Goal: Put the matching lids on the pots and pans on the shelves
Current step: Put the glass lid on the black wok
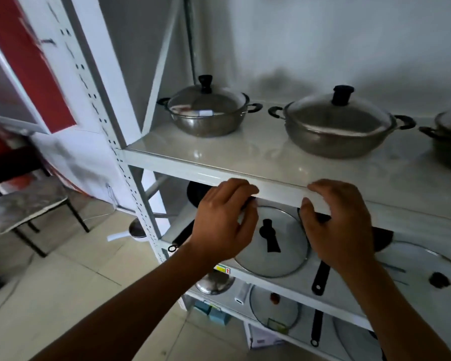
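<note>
Both hands released, nothing grasped: left hand [223, 220], right hand [340, 225] flanking glass lid [284, 246], lid directly between them, left nearer

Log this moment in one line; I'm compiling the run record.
phase: reaching | hands: left, right at glass lid, middle shelf, grip unclear | top shelf: pots lidded

Both forearms bare, no sleeves, rings or watch.

Grey pots [206, 117], black knobs [342, 94], white shelves [284, 165], red panel [29, 61]
</note>
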`<state>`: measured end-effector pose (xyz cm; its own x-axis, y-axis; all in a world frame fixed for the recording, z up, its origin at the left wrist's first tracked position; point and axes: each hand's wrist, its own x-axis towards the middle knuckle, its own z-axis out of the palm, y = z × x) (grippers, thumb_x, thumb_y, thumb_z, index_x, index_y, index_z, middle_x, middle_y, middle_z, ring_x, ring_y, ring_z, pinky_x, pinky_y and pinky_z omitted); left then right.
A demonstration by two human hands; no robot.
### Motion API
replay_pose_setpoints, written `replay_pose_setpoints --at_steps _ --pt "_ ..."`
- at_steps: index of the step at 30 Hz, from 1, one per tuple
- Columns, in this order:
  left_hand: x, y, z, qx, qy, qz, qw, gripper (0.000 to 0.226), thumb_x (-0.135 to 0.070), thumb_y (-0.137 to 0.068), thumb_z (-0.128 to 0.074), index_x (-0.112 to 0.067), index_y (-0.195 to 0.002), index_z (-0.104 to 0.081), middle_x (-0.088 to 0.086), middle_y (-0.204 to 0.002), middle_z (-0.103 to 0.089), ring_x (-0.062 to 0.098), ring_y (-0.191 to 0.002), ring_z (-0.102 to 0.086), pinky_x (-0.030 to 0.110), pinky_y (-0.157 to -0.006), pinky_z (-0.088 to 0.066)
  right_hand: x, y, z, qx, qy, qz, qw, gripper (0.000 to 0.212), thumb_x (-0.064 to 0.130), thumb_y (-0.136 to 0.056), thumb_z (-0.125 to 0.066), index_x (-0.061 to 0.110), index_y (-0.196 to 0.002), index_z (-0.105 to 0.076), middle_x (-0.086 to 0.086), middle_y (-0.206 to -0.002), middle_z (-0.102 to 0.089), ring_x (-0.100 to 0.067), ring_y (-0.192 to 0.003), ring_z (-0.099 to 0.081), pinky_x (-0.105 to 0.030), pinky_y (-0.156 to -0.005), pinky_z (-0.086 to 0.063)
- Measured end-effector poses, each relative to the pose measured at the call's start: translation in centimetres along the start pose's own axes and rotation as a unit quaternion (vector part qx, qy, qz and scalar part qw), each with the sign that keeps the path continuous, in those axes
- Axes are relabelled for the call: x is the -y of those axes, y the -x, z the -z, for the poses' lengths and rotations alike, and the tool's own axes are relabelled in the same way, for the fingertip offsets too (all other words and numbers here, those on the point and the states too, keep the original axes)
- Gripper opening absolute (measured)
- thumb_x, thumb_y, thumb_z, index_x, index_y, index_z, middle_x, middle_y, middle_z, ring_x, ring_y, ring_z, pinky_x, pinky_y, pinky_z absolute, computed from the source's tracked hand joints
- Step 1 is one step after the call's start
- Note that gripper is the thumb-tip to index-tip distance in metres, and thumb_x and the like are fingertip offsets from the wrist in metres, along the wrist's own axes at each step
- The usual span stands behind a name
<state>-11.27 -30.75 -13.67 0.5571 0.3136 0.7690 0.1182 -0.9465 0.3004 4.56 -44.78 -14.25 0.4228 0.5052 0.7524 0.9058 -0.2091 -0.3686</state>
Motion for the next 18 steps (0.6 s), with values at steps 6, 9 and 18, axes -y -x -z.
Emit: replay_pose_setpoints --at_steps 6,9,18 --pt "11.7 4.6 -1.9 0.099 -0.041 0.041 0.993 0.025 -0.028 -0.087 -0.054 -0.018 -0.108 -0.065 0.0 -0.107 -0.065 0.021 -0.095 -0.062 0.038 -0.076 -0.052 3.5 3.8 -12.8 0.018 0.028 0.05 0.998 0.017 0.016 -0.08 -0.06 0.003 -0.082 -0.07 -0.01 -0.083 -0.067 -0.027 -0.079 -0.061 -0.038 -0.071 -0.051" --pt "16.4 5.6 -4.3 0.145 -0.066 0.072 0.985 0.033 -0.034 -0.087 -0.05 -0.021 -0.115 -0.062 -0.002 -0.116 -0.064 0.021 -0.104 -0.061 0.038 -0.083 -0.052 2.8 4.3 -18.5 0.076 0.076 -0.012 0.994 0.024 0.023 -0.079 -0.061 0.007 -0.094 -0.07 -0.01 -0.091 -0.069 -0.027 -0.085 -0.064 -0.035 -0.074 -0.052" --pt "26.1 9.3 -13.1 0.224 -0.134 0.13 0.956 0.046 -0.046 -0.092 -0.04 -0.024 -0.133 -0.044 0.003 -0.138 -0.048 0.028 -0.125 -0.047 0.044 -0.1 -0.045 -6.5 7.9 -28.3 0.177 0.237 -0.127 0.947 0.042 0.042 -0.08 -0.05 0.016 -0.109 -0.064 -0.01 -0.106 -0.066 -0.032 -0.099 -0.06 -0.039 -0.08 -0.051"
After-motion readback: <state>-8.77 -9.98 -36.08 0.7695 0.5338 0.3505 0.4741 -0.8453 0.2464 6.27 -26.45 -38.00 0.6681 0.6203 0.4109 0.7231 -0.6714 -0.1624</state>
